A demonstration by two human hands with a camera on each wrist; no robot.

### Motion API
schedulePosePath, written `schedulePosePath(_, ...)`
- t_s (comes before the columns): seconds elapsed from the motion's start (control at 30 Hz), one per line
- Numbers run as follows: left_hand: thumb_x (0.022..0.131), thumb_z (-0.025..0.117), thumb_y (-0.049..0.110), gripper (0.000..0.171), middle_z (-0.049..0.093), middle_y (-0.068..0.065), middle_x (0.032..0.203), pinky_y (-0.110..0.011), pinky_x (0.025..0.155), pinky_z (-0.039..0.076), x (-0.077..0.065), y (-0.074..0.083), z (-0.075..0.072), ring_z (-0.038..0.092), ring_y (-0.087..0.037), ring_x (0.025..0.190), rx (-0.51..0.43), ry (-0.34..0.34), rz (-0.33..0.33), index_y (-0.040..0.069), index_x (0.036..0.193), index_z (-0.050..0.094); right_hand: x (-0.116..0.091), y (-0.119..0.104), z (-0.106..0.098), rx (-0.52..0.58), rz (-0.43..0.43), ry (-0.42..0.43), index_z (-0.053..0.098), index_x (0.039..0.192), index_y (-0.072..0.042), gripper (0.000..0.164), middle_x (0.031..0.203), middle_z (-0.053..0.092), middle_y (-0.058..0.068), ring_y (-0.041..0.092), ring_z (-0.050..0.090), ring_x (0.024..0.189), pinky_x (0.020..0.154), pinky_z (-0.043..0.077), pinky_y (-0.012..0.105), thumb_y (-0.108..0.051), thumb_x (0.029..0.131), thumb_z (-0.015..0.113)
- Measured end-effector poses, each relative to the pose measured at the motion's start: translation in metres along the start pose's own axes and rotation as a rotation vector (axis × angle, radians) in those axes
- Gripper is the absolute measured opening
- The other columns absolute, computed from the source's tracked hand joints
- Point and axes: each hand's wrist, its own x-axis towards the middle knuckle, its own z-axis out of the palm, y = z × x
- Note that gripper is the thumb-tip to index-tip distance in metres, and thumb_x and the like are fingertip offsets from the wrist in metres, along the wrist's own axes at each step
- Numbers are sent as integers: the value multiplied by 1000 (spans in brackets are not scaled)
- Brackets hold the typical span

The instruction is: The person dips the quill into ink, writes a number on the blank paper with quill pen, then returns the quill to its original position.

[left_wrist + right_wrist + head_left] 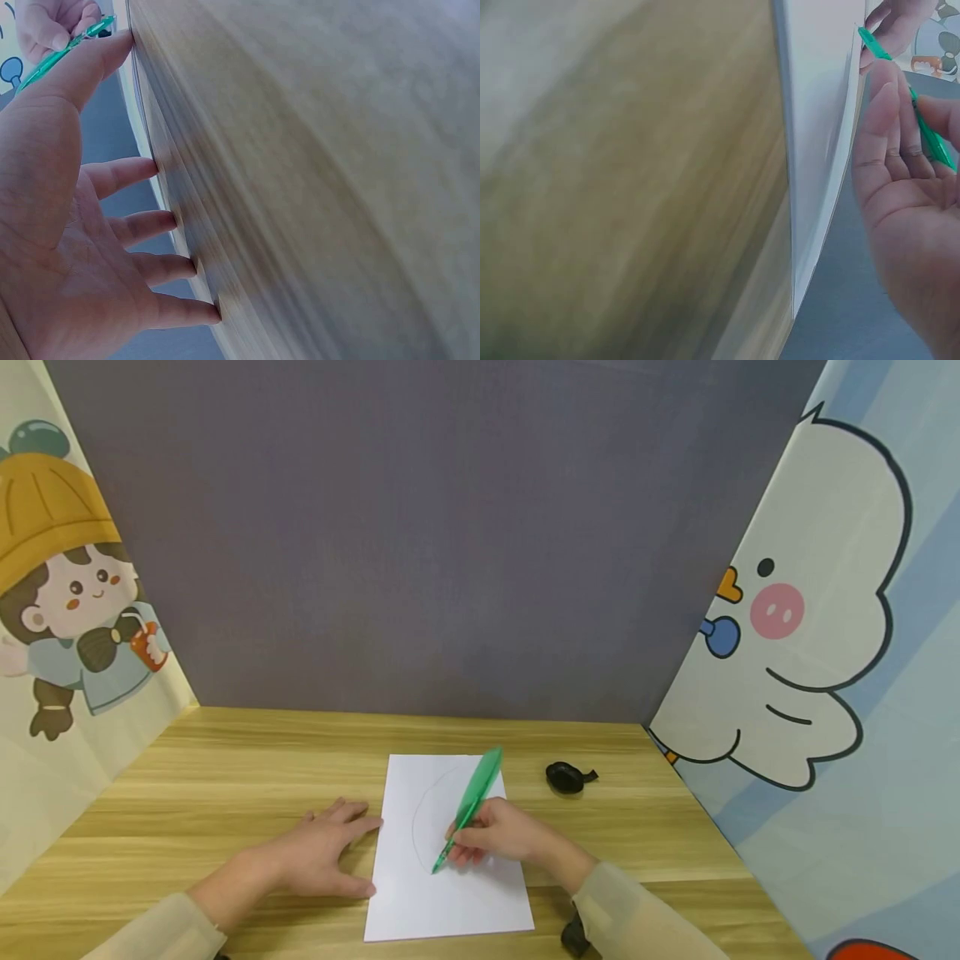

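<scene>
A green feather-shaped pen point(477, 789) is pinched in my right hand point(498, 832), its tip on the white paper point(450, 906). From the tip a thin curved line point(413, 818) runs up and round the left part of the sheet. My left hand point(322, 852) rests on the table with fingers spread, thumb and fingertips right at the paper's left edge. In the left wrist view the fingertips point(187, 266) touch the wooden surface. The right wrist view shows the pen point(932, 140) between thumb and fingers, with the palm turned to the camera.
A small black object with a short tab point(566, 777) lies right of the paper on the wooden table point(262, 752). Another dark object point(575, 937) shows by the right sleeve. A grey panel point(420, 543) stands behind, with cartoon-printed walls point(847, 610) on both sides.
</scene>
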Motion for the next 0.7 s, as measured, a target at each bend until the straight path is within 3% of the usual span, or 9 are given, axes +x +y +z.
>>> schedulePosePath(0.7,85,88,60,98,39,-28,171,-96,112,20,-1,0,-1,27,-65,159,-12,-10,4,10,161,53,-13,4,-8,-9,0,-37,82,110,-5,19,98,85,11,14,78,84,73,65,26,-17,109,67)
